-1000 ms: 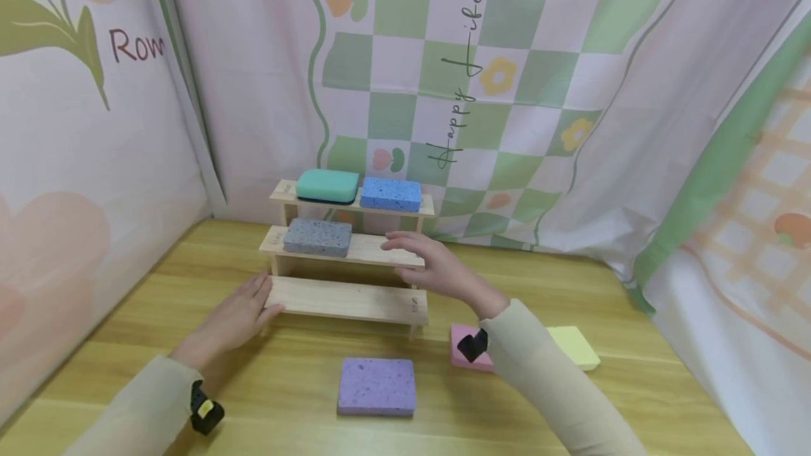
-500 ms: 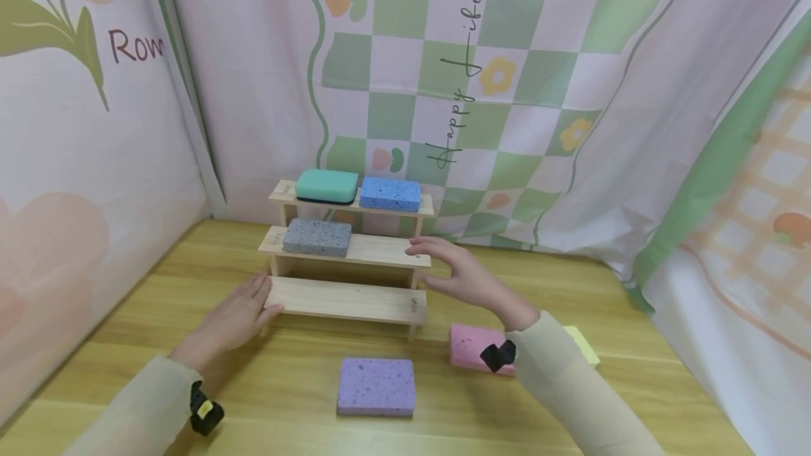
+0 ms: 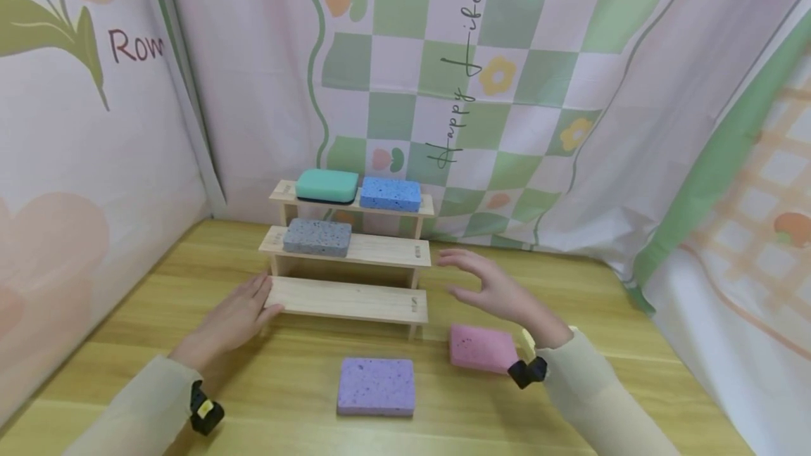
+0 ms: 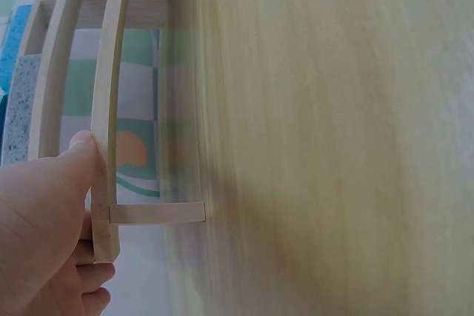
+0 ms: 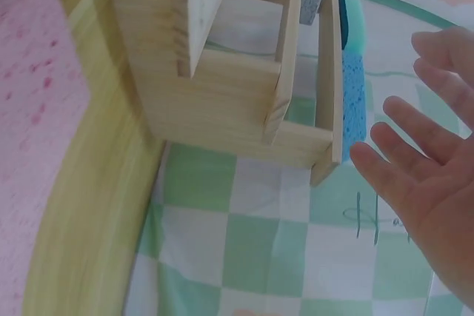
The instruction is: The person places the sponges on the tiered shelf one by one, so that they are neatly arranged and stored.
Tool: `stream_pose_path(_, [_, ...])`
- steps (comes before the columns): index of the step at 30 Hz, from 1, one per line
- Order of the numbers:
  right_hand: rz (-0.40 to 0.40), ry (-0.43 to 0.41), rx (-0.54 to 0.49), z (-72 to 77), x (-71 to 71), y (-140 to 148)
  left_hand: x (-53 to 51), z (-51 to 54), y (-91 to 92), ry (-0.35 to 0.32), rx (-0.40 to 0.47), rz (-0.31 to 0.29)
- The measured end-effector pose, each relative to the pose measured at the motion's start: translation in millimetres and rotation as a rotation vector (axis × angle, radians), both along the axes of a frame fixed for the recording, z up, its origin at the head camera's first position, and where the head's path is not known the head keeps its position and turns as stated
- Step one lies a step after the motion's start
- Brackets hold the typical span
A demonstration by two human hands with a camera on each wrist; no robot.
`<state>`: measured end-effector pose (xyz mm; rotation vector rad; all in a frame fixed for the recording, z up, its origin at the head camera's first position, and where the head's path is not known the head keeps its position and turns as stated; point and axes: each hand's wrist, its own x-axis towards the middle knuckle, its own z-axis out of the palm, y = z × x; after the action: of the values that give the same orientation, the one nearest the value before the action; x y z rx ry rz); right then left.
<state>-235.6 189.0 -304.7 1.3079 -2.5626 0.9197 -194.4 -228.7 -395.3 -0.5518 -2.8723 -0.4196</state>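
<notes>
A three-step wooden display rack (image 3: 345,300) stands on the table. My left hand (image 3: 234,312) grips the left end of its lowest step; the left wrist view shows the thumb (image 4: 80,155) against the board and the fingertips (image 4: 96,277) around its end. My right hand (image 3: 494,287) hovers just right of the rack, fingers loosely bent, holding nothing. A teal sponge (image 3: 327,186) with a dark underside and a blue sponge (image 3: 391,193) sit on the top step. On the left of the middle step lies a grey speckled sponge (image 3: 317,237).
A purple sponge (image 3: 376,386) lies on the wooden table (image 3: 285,400) in front of the rack. To the right is a pink sponge (image 3: 483,348), with a yellow sponge (image 3: 528,343) mostly hidden behind the right forearm. A checkered cloth (image 3: 456,90) hangs behind.
My right hand has moved right, from over the middle step to beside the rack, uncovering that step's right end and more of the pink sponge. The left hand has stayed put.
</notes>
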Motion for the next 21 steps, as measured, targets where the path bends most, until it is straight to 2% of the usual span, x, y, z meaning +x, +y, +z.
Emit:
stream_pose_path(12, [-0.033, -0.050, 0.003, -9.8, 10.1, 24, 1.4, 0.7, 0.1, -0.012, 0.008, -0.001])
stream_pose_path(21, [-0.040, -0.170, -0.038, -27.0, 14.9, 43, 1.2, 1.1, 0.3, -0.001, -0.003, -0.004])
